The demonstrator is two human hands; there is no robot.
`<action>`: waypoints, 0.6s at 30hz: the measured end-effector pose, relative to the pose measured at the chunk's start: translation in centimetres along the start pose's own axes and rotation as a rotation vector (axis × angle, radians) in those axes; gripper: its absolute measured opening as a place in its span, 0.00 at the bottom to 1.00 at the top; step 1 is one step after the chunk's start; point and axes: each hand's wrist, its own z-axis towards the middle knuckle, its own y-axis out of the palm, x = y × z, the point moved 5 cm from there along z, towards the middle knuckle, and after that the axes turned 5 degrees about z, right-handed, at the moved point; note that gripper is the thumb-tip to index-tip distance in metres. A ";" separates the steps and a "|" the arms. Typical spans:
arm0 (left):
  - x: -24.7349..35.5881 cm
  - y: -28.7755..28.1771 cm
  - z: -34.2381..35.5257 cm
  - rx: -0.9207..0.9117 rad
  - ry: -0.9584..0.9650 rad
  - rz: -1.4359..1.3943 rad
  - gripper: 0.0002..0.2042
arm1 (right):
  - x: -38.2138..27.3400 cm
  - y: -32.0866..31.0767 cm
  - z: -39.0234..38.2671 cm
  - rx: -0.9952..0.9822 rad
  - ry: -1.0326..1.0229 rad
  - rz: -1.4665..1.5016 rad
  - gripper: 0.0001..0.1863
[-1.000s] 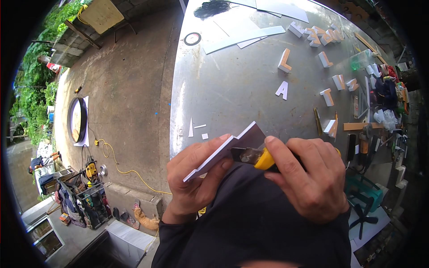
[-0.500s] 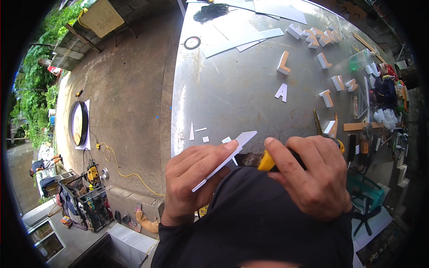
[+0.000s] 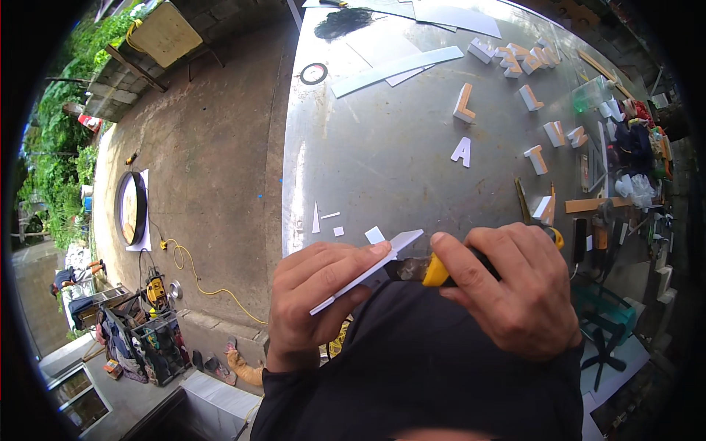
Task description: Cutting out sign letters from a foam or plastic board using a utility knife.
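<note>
My left hand (image 3: 312, 294) is closed on a thin white strip of board (image 3: 360, 275), tilted with its far end up to the right. In my right hand (image 3: 511, 287) is a utility knife with a yellow-and-black handle (image 3: 437, 271) and a broad, worn dark blade (image 3: 407, 269). The blade lies against or just behind the strip's right side; whether it touches cannot be made out. Beyond my left hand, small white offcuts (image 3: 374, 235) lie on the metal table (image 3: 397, 176). Farther off lies a flat white letter (image 3: 461, 152).
Several thick white-and-tan letters (image 3: 465, 103) stand across the table, with long white board strips (image 3: 397, 71) and a tape roll (image 3: 314, 73) at the far left. Tools, including a hammer (image 3: 601, 235), crowd the right. A yellow cord (image 3: 213, 287) crosses the floor at left.
The white strip has dipped slightly at its far end and shifted a little left with my left hand. The knife stays in my right hand, nearly in place.
</note>
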 end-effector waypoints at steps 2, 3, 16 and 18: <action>-0.1 -0.1 0.1 -0.017 -0.017 -0.069 0.19 | 0.0 -0.4 0.0 -0.038 -0.012 0.015 0.25; -0.1 -0.2 0.3 -0.041 -0.046 -0.133 0.19 | 0.0 -0.6 -0.1 -0.050 -0.009 0.034 0.26; -1.3 0.0 0.2 -0.201 -0.140 -0.513 0.17 | -0.4 -2.0 0.0 -0.220 -0.005 0.060 0.25; -1.3 0.0 0.4 -0.203 -0.124 -0.500 0.17 | -0.3 -2.1 0.0 -0.241 0.007 0.063 0.25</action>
